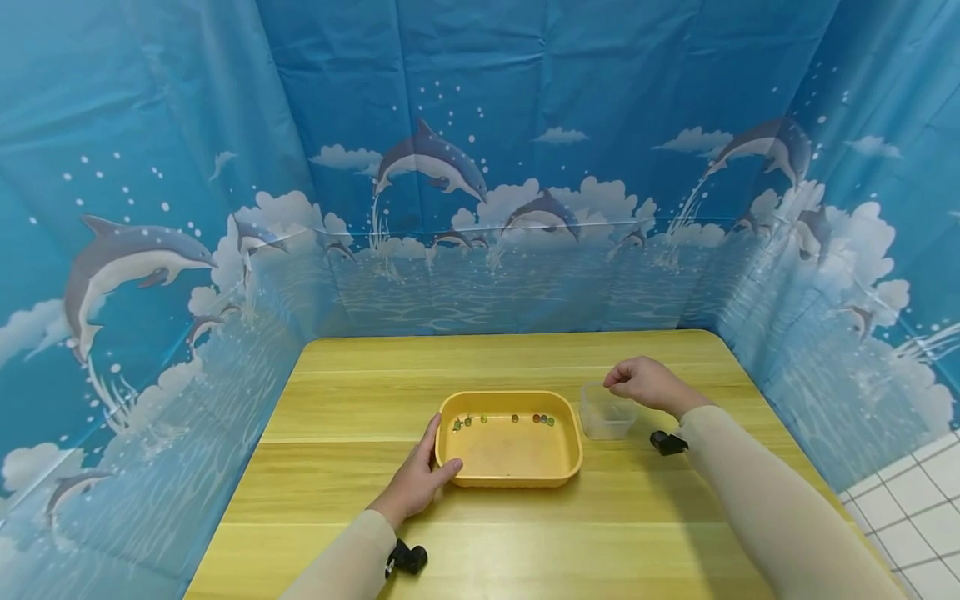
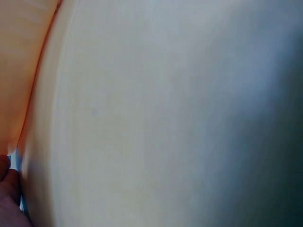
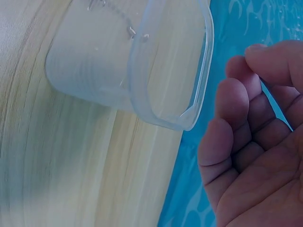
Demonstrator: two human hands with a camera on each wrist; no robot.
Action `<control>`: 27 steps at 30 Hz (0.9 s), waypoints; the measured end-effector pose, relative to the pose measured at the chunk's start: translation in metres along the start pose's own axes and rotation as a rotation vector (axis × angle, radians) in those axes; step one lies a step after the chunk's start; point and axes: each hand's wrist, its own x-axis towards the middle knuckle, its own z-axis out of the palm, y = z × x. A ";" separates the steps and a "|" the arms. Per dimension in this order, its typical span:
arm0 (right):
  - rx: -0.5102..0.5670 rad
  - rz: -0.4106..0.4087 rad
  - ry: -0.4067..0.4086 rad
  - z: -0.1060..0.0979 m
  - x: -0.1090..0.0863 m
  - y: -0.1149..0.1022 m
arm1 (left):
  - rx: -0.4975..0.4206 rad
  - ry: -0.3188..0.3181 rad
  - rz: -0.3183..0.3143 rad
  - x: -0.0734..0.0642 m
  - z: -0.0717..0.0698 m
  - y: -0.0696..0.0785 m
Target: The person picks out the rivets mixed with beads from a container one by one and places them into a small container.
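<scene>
My left hand (image 1: 420,479) grips the left side of a yellow plastic tray (image 1: 510,482), its thumb over the rim and its fingers along the outer wall. Several small, coloured, bead-like pieces (image 1: 543,419) lie in a loose row near the tray's far side. My right hand (image 1: 651,385) hovers over the rim of a clear plastic container (image 3: 94,71) just right of the tray. Thumb tip and index fingertip meet, the other fingers curl, and nothing shows between them. Small shiny bits (image 3: 137,34) appear through the container's wall. The left wrist view shows mostly blurred pale surface.
Both things stand on a yellow wood-grain table (image 1: 337,467). A blue curtain (image 1: 480,283) printed with dolphins hangs along its far side and both flanks. White floor tiles (image 1: 907,508) show beyond the right edge. Black wrist cameras sit at both sleeves.
</scene>
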 end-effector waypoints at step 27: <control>0.023 0.000 -0.009 0.001 -0.001 0.003 | -0.017 -0.003 -0.003 -0.001 0.000 0.004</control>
